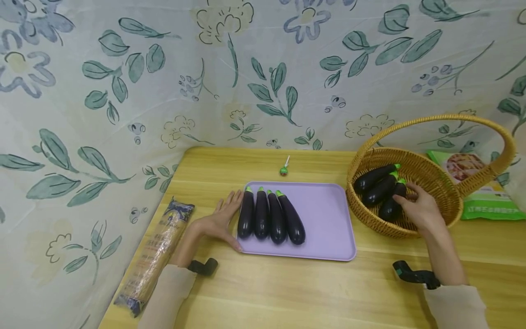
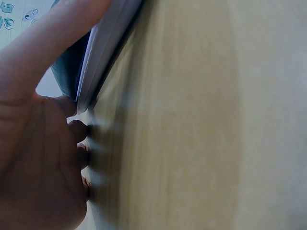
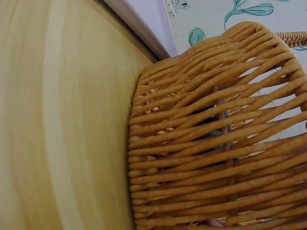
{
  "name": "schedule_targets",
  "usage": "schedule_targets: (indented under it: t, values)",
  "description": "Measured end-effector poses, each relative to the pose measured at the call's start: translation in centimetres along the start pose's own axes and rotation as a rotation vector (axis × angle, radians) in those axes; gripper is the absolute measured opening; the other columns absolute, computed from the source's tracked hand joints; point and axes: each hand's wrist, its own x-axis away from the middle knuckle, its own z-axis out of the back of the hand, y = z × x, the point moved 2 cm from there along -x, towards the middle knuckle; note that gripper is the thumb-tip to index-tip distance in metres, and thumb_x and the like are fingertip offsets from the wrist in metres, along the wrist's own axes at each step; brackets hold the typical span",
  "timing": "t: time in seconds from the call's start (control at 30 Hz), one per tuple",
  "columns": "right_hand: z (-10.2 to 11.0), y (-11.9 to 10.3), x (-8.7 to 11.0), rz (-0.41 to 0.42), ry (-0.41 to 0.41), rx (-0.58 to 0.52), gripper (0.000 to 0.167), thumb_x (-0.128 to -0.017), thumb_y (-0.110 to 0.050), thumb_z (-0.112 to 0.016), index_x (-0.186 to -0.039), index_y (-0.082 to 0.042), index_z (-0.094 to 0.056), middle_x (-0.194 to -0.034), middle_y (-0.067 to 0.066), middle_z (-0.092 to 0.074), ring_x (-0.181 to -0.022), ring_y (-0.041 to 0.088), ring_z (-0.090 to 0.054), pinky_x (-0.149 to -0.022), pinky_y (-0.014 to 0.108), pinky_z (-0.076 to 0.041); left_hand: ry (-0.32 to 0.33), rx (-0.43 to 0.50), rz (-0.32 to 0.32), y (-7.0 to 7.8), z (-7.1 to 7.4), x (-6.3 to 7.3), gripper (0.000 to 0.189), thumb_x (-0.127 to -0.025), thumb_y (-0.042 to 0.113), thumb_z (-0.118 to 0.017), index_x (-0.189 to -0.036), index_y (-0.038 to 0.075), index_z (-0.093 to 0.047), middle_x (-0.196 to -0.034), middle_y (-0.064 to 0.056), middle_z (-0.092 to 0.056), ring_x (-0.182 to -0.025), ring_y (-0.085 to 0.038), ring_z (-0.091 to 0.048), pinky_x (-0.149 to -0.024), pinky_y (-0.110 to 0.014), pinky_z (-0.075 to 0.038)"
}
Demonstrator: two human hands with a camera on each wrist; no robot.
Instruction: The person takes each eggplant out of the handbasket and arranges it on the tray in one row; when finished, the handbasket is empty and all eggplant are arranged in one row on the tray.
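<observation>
Several dark purple eggplants point(image 1: 261, 214) with green stem ends lie side by side on the left half of a lilac tray point(image 1: 326, 219). Along the tray's left edge rests my left hand point(image 1: 219, 221), fingers spread and thumb at the near corner. The left wrist view shows this palm point(image 2: 41, 158) against the tray's side wall point(image 2: 103, 48). Inside a wicker basket point(image 1: 445, 198) are three more eggplants point(image 1: 380, 189). Reaching over its near rim, my right hand point(image 1: 421, 208) grips the rightmost eggplant point(image 1: 390, 208) near its stem end. Basket weave point(image 3: 216, 134) hides that hand's fingers in the right wrist view.
A green lollipop point(image 1: 284, 171) lies behind the tray. At the left, a long clear package of noodles point(image 1: 154, 256) lies along the table edge. A green and white food bag point(image 1: 481, 187) sits behind and right of the basket, whose tall handle point(image 1: 435, 118) arches over it.
</observation>
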Motion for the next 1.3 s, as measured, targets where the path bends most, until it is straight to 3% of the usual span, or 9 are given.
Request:
schedule_targets:
  t: [0.63,0.83,0.97,1.07,1.17,1.3]
  values:
    - [0.03,0.13,-0.17,0.001,-0.015,0.037,0.078,-0.11,-0.037,-0.041,-0.163,0.006,-0.003,-0.156,0.049,-0.02,-0.138,0.065,-0.033,-0.106,0.073,-0.041,-0.006,0.0,0.014,0.06,-0.09,0.02,0.162,-0.058,0.051,-0.099,-0.164,0.007,0.014,-0.172,-0.015,0.021,-0.159,-0.037,0.022,-0.128,-0.062,0.012]
    - [0.14,0.07,-0.29,-0.01,-0.067,0.035,0.079,-0.11,-0.038,-0.04,-0.162,0.005,0.0,-0.156,0.05,-0.019,-0.138,0.066,-0.032,-0.109,0.074,-0.039,-0.007,-0.002,0.015,0.15,0.01,0.04,0.162,-0.058,0.051,-0.099,-0.164,0.007,0.015,-0.172,-0.016,0.022,-0.159,-0.037,0.022,-0.128,-0.062,0.012]
    - [0.28,-0.04,-0.43,-0.012,-0.107,0.063,0.078,-0.11,-0.037,-0.039,-0.162,0.004,0.002,-0.154,0.051,-0.021,-0.114,0.051,-0.059,-0.091,0.055,-0.056,-0.005,-0.003,0.013,0.15,0.07,0.08,0.161,-0.058,0.051,-0.099,-0.164,0.007,0.015,-0.172,-0.016,0.022,-0.159,-0.037,0.022,-0.128,-0.062,0.012]
    - [0.33,-0.06,-0.48,-0.019,-0.118,0.085,0.078,-0.11,-0.037,-0.039,-0.162,0.003,0.003,-0.153,0.051,-0.023,-0.097,0.034,-0.063,-0.081,0.041,-0.055,-0.003,-0.001,0.01,0.12,0.06,0.09,0.161,-0.058,0.051,-0.099,-0.164,0.006,0.014,-0.172,-0.016,0.021,-0.159,-0.037,0.022,-0.128,-0.062,0.012]
    - [0.37,-0.03,-0.4,-0.039,-0.126,0.085,0.077,-0.11,-0.038,-0.038,-0.162,0.0,0.004,-0.155,0.05,-0.02,-0.109,0.049,-0.06,-0.087,0.055,-0.056,-0.002,0.002,0.008,0.1,0.05,0.12,0.161,-0.058,0.051,-0.099,-0.164,0.006,0.014,-0.172,-0.016,0.021,-0.159,-0.038,0.022,-0.128,-0.062,0.012]
    - [0.45,0.0,-0.3,-0.059,-0.132,0.074,0.077,-0.11,-0.04,-0.038,-0.163,-0.003,0.004,-0.158,0.048,-0.016,-0.134,0.062,-0.04,-0.102,0.071,-0.046,-0.002,0.001,0.007,0.13,0.07,0.15,0.161,-0.058,0.051,-0.099,-0.164,0.007,0.014,-0.172,-0.015,0.021,-0.159,-0.038,0.022,-0.128,-0.062,0.013]
